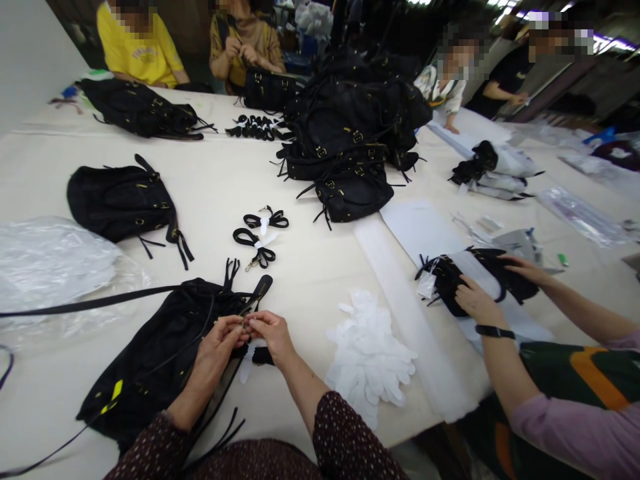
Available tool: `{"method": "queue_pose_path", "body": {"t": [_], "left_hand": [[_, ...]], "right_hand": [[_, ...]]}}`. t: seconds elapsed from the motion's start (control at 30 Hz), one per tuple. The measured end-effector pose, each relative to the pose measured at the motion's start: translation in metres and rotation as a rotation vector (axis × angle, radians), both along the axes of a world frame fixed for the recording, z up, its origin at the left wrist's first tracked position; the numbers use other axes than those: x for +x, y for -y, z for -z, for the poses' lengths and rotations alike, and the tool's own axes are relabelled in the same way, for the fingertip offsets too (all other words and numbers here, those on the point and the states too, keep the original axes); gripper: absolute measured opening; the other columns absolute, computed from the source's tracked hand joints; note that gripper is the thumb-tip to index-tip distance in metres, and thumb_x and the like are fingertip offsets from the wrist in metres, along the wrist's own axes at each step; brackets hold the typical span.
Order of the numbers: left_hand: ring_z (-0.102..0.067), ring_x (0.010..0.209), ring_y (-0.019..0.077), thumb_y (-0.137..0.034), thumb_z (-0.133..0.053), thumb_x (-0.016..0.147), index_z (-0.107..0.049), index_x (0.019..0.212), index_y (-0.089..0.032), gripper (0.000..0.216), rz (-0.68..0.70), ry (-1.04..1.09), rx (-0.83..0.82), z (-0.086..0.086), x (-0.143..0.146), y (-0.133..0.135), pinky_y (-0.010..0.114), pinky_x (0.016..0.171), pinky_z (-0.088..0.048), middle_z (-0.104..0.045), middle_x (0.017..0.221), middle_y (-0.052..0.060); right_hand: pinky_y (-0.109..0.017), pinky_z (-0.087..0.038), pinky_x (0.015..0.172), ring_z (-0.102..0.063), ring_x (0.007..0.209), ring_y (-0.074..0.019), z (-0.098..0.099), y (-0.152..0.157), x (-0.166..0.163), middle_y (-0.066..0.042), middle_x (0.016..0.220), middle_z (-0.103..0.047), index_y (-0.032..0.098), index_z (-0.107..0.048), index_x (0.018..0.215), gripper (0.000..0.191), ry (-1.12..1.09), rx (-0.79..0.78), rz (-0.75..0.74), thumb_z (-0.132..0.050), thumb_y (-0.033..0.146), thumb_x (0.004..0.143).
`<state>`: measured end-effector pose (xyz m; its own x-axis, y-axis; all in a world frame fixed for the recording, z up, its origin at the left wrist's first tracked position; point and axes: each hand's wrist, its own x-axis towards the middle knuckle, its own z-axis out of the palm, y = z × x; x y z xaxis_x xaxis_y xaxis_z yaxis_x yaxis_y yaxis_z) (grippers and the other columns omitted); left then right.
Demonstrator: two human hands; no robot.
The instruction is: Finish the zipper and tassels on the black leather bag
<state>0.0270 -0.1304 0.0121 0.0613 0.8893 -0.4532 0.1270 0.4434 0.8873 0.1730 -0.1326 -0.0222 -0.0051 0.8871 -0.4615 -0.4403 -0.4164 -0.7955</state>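
A black handbag with tassels and gold-coloured metal fittings lies on the table in front of me. Over its right end, my left hand and my right hand meet fingertip to fingertip. Both are closed in a pinch on something small, which the fingers mostly hide. Just below them sits a folded black strap with a white wrap, partly covered by my hands. A long thin black strap runs across the bag to the left.
Two bundled straps lie ahead. A white pile of thin pieces is at my right. Another black bag and clear plastic are at left. A large bag heap stands behind. A co-worker's hands handle a bag at right.
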Motion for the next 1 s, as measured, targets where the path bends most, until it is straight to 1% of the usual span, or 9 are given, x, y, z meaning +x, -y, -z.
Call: {"method": "queue_pose_path", "body": {"t": [0.1, 0.2, 0.27, 0.33, 0.47, 0.63, 0.77, 0.9, 1.0], "left_hand": [[-0.072, 0.083, 0.0176, -0.048, -0.068, 0.077, -0.058, 0.111, -0.020, 0.046, -0.004, 0.044, -0.024, 0.001, -0.002, 0.000, 0.031, 0.078, -0.058, -0.073, 0.089, 0.002], [-0.071, 0.085, 0.0171, -0.047, -0.070, 0.075, -0.062, 0.104, -0.019, 0.041, 0.009, 0.070, -0.046, 0.000, -0.004, -0.001, 0.029, 0.081, -0.057, -0.074, 0.091, 0.003], [-0.071, 0.088, 0.0168, -0.048, -0.071, 0.075, -0.065, 0.098, -0.019, 0.038, 0.025, 0.065, -0.055, 0.001, -0.005, -0.002, 0.028, 0.082, -0.056, -0.075, 0.091, 0.003], [-0.070, 0.089, 0.0171, -0.048, -0.071, 0.074, -0.067, 0.096, -0.019, 0.037, 0.036, 0.046, -0.052, 0.002, -0.006, -0.003, 0.027, 0.082, -0.055, -0.075, 0.091, 0.003], [-0.070, 0.091, 0.0189, -0.049, -0.072, 0.073, -0.068, 0.098, -0.020, 0.038, 0.054, 0.024, -0.038, 0.007, -0.008, -0.004, 0.029, 0.083, -0.055, -0.076, 0.094, 0.004], [-0.070, 0.096, 0.0218, -0.046, -0.073, 0.072, -0.067, 0.099, -0.021, 0.038, 0.070, 0.010, -0.030, 0.013, -0.010, -0.003, 0.033, 0.088, -0.053, -0.077, 0.099, 0.006], [-0.070, 0.093, 0.0209, -0.047, -0.069, 0.074, -0.067, 0.096, -0.022, 0.034, 0.110, -0.050, -0.006, 0.009, -0.010, -0.004, 0.033, 0.088, -0.053, -0.076, 0.095, 0.004], [-0.069, 0.087, 0.0203, -0.047, -0.065, 0.075, -0.068, 0.093, -0.022, 0.031, 0.108, -0.134, 0.012, 0.006, -0.009, -0.004, 0.032, 0.083, -0.054, -0.075, 0.090, 0.002], [-0.069, 0.088, 0.0199, -0.046, -0.061, 0.078, -0.069, 0.094, -0.022, 0.030, 0.136, -0.146, 0.040, 0.004, -0.009, -0.004, 0.031, 0.082, -0.055, -0.074, 0.096, 0.003]], "right_hand": [[-0.025, -0.052, 0.066, -0.067, 0.068, -0.0120, -0.003, -0.001, -0.001, -0.004, 0.083, -0.076, 0.017, -0.072, 0.096, 0.038, -0.075, -0.027, 0.031, -0.079, 0.037, 0.064], [-0.023, -0.052, 0.064, -0.067, 0.066, -0.0109, -0.004, -0.002, 0.000, -0.004, 0.081, -0.076, 0.017, -0.072, 0.093, 0.037, -0.076, -0.052, 0.041, -0.081, 0.036, 0.063], [-0.023, -0.053, 0.064, -0.067, 0.066, -0.0108, -0.005, -0.002, 0.000, -0.003, 0.080, -0.076, 0.016, -0.072, 0.091, 0.035, -0.062, -0.057, 0.043, -0.081, 0.036, 0.063], [-0.023, -0.053, 0.065, -0.067, 0.065, -0.0110, -0.005, -0.001, 0.000, -0.003, 0.080, -0.076, 0.016, -0.073, 0.091, 0.034, -0.049, -0.055, 0.047, -0.080, 0.037, 0.064], [-0.025, -0.055, 0.068, -0.069, 0.069, -0.0125, -0.005, -0.001, 0.002, -0.004, 0.082, -0.076, 0.016, -0.073, 0.092, 0.035, -0.041, -0.049, 0.035, -0.079, 0.039, 0.066], [-0.026, -0.054, 0.069, -0.069, 0.070, -0.0131, -0.005, -0.001, 0.004, -0.004, 0.083, -0.076, 0.016, -0.072, 0.090, 0.035, -0.029, -0.054, 0.023, -0.079, 0.041, 0.065], [-0.026, -0.054, 0.068, -0.069, 0.070, -0.0133, -0.005, 0.000, 0.005, -0.004, 0.083, -0.076, 0.016, -0.071, 0.089, 0.034, -0.013, -0.047, 0.005, -0.078, 0.041, 0.066], [-0.027, -0.054, 0.070, -0.068, 0.070, -0.0128, -0.006, 0.001, 0.005, -0.004, 0.081, -0.075, 0.016, -0.072, 0.088, 0.032, 0.026, -0.015, -0.038, -0.076, 0.041, 0.069], [-0.027, -0.054, 0.071, -0.068, 0.071, -0.0129, -0.007, 0.002, 0.007, -0.002, 0.079, -0.074, 0.017, -0.073, 0.087, 0.029, 0.056, 0.020, -0.073, -0.075, 0.041, 0.071]]}}
